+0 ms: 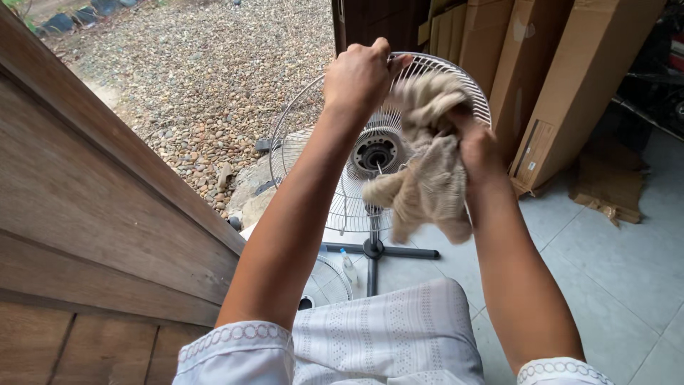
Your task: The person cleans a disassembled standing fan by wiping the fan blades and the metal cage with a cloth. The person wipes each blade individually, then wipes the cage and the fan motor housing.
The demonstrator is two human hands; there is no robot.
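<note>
A stand fan with its blades off shows a white wire grille (306,125) and a bare motor hub (375,153) on a black cross base (388,250). My left hand (358,75) grips the top rim of the grille. My right hand (476,146) holds a crumpled beige cloth (427,171) pressed against the right part of the grille, just right of the hub. The cloth hides much of the grille's right half.
A wooden wall (92,214) runs along the left. Behind the fan an open doorway gives onto gravel ground (206,78). Flat cardboard boxes (570,85) lean at the right. A second wire grille (328,281) and a small bottle (348,262) lie on the tiled floor (627,271).
</note>
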